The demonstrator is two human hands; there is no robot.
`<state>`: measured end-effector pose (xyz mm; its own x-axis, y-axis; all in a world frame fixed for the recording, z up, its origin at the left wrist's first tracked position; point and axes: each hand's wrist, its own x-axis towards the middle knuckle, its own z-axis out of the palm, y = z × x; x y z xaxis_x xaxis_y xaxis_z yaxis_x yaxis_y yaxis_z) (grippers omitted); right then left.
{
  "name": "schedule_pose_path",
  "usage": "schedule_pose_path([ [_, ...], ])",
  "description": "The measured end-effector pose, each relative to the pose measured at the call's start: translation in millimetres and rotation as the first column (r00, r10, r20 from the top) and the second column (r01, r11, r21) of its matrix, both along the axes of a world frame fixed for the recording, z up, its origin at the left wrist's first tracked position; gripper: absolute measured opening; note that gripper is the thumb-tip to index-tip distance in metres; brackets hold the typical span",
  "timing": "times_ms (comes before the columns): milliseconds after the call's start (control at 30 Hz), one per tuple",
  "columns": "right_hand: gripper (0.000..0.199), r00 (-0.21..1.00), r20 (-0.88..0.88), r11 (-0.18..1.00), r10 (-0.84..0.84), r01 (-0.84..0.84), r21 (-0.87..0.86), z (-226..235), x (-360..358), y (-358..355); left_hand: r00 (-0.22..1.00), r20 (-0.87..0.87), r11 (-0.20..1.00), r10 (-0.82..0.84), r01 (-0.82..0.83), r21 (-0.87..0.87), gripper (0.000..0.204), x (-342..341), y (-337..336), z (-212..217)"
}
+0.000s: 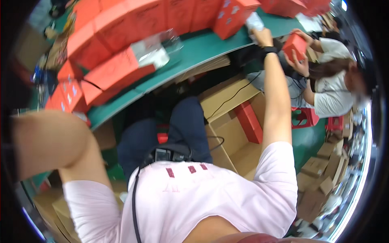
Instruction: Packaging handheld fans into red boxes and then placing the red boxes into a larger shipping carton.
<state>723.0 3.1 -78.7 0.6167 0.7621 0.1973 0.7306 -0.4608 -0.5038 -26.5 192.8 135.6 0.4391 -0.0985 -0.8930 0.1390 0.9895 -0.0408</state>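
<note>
White packet (254, 21), at one o'clock, at the edge of the green worktable (198, 48). The right hand (264, 37), a black band (270, 50) at its wrist, is closed with curled fingers upon the packet. The left forearm (52, 139), blurred, runs out toward nine o'clock; its hand lies beyond view, so its opening and contents cannot be told. Upright red boxes (150, 18) line the table from ten to one o'clock; before them, at ten, lies another red box (113, 75) with a clear plastic bag (150, 49) at its end. At two o'clock a seated co-worker (334, 95) holds a small red box (295, 46) in both hands. Near three o'clock an open carton (227, 135) contains a red carton (249, 121). Farther out, a red stool (310, 117) stands on green floor (302, 148); brown cardboard boxes (316, 166) are piled at four o'clock.
</note>
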Motion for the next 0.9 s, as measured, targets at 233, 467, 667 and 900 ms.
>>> schedule_pose_path([
  [233,0.082,0.953,0.296,0.987,0.058,-0.01,-0.161,7,-3,22,0.907,0.094,0.796,0.411,-0.407,0.448,0.045,-124,-214,44],
  [467,0.103,0.948,0.311,0.99,-0.068,0.027,0.137,12,-30,-63,0.783,0.512,0.121,0.352,-0.581,0.805,0.052,-147,-267,65],
  [667,0.092,0.982,0.179,0.981,-0.052,0.017,0.192,45,-130,-138,0.638,0.765,-0.281,0.09,-0.721,0.634,0.057,-128,-268,17],
  [900,0.089,0.956,-0.233,0.92,0.18,-0.079,0.385,35,-219,-151,0.45,0.84,-0.655,-0.302,-0.739,0.16,0.063,-91,-273,17],
])
